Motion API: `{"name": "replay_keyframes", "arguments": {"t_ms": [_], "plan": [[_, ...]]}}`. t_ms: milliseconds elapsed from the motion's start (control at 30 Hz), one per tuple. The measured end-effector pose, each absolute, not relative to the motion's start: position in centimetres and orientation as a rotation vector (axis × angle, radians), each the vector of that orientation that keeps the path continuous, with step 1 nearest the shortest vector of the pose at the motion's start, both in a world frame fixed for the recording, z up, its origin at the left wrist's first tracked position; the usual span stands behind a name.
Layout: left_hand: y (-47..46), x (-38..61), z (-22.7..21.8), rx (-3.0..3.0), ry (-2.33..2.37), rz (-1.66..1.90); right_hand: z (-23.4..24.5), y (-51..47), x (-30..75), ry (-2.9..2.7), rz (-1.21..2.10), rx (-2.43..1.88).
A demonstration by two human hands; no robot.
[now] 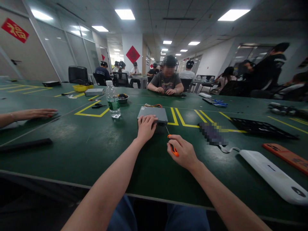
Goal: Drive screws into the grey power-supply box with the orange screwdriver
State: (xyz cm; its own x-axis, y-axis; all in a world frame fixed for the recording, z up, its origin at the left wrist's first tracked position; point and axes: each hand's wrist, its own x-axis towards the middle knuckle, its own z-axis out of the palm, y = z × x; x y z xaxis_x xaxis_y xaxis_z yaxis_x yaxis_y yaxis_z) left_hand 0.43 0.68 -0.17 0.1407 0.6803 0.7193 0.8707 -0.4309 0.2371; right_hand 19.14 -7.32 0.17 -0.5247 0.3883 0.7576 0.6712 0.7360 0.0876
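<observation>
A grey metal box (154, 113) lies on the green table (79, 147) straight ahead of me. My left hand (146, 127) rests on its near left corner, fingers curled over the top edge. My right hand (182, 151) is closed round an orange-handled screwdriver (173, 148). Its thin shaft points up toward the box's near right side, and I cannot tell whether the tip touches the box.
A water bottle (113, 100) stands left of the box. A white power bank (274, 175) with a cable and an orange phone (286, 156) lie at right, a black tray (260, 127) behind them. Another person's hand (33, 113) rests at left; a person (166, 81) sits opposite.
</observation>
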Motion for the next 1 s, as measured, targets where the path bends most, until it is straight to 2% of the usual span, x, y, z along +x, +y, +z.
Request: {"name": "replay_keyframes", "arguments": {"t_ms": [367,633,900,1000], "plan": [[0.6,0.4,-0.1,-2.177,-1.522,-1.175,0.5,-8.2,18.7,-2.314,-0.408,-0.886],[0.7,0.4,-0.1,-2.176,-1.516,-1.169,0.8,-8.4,19.2,-2.238,-0.817,-0.811],[0.5,0.5,0.1,-2.174,-1.521,-1.176,0.5,-9.5,18.2,-2.371,-0.69,-0.979],[0.4,0.5,0.1,-2.175,-1.519,-1.173,0.1,-9.9,17.9,-2.362,-0.777,-1.047]]}}
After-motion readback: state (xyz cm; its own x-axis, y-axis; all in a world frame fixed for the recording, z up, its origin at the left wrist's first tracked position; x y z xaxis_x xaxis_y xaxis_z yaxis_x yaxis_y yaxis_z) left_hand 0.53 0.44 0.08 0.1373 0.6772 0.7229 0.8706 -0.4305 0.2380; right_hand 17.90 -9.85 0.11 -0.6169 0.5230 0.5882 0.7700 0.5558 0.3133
